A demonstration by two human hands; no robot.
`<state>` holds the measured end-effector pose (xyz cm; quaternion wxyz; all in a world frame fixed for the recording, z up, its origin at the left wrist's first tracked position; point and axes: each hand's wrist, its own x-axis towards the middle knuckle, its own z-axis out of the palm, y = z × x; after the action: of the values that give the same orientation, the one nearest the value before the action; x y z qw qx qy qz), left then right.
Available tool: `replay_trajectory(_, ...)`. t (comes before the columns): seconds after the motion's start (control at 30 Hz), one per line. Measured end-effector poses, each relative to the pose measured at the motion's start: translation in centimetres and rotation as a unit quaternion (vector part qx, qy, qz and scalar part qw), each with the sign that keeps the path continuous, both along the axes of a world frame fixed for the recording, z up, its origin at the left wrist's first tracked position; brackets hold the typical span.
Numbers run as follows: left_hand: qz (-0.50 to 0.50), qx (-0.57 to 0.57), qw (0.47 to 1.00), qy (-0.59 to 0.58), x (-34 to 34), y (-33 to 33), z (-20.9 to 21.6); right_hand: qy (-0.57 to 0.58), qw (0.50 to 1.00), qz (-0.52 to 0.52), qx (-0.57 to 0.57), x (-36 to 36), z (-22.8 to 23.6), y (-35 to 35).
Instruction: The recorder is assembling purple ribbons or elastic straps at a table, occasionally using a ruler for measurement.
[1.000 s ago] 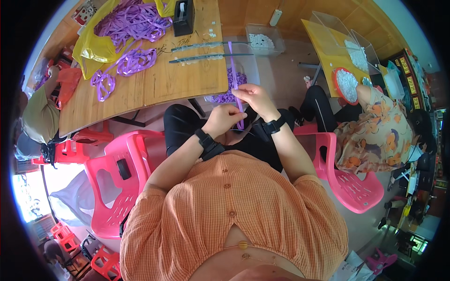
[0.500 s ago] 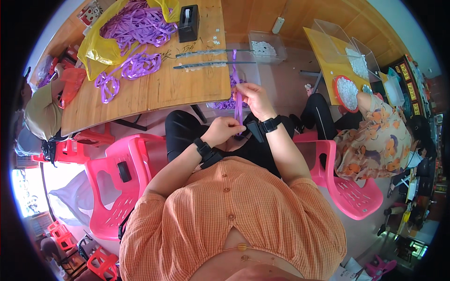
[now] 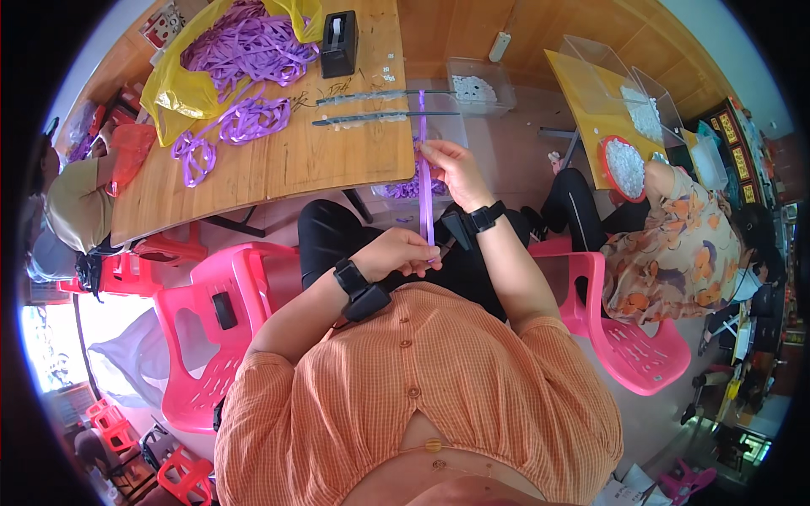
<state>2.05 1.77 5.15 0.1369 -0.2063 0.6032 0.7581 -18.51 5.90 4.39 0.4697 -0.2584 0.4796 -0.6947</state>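
A purple ribbon (image 3: 426, 207) is stretched between my hands above my lap, just off the table's edge. My left hand (image 3: 398, 253) pinches its lower end near my waist. Higher up, my right hand (image 3: 458, 173) grips the ribbon between thumb and fingers. Beyond the right hand, purple ribbon runs up across two thin dark rods (image 3: 434, 114) that are taped to the table and stick out past its edge. Under this stretch stands a clear bin (image 3: 456, 131) with small purple ribbon pieces in it.
On the wooden table (image 3: 354, 156) are a yellow bag (image 3: 169, 97) spilling purple ribbon and a black tape dispenser (image 3: 339, 46). Pink chairs (image 3: 190, 329) flank me. At right, a person in a floral top (image 3: 666, 253) sits by a red basin (image 3: 624, 169) of white pieces.
My left hand has moved down toward my waist, drawing the ribbon longer and straighter. My right hand has shifted slightly up and left along it.
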Motion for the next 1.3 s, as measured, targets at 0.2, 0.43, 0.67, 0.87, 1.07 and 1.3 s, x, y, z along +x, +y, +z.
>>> replay_trajectory(0.2,0.006,0.219,0.975,-0.035,0.2,0.0,0.1,-0.002,1.0,-0.01,-0.003,-1.0,-0.3,-0.8)
replay_trajectory(0.43,-0.005,0.105,0.994,-0.01,0.0,0.4,1.7,0.043,0.998,0.004,0.037,0.2,1.5,0.8)
replay_trajectory(0.67,-0.062,-0.201,0.977,-0.019,-1.3,0.5,-0.8,0.032,0.992,-0.118,0.026,-2.5,-1.5,-0.9)
replay_trajectory(0.87,0.072,-0.384,0.91,0.138,0.4,-0.3,0.0,0.019,0.958,-0.257,-0.128,-5.3,2.7,1.2)
replay_trajectory(1.07,0.153,-0.345,0.886,0.269,-0.4,-1.6,7.3,0.105,0.993,0.013,-0.055,-3.5,8.5,5.2)
replay_trajectory(1.3,0.167,-0.177,0.917,0.315,-2.4,-3.3,9.1,0.076,0.976,0.199,-0.049,0.5,11.9,6.7)
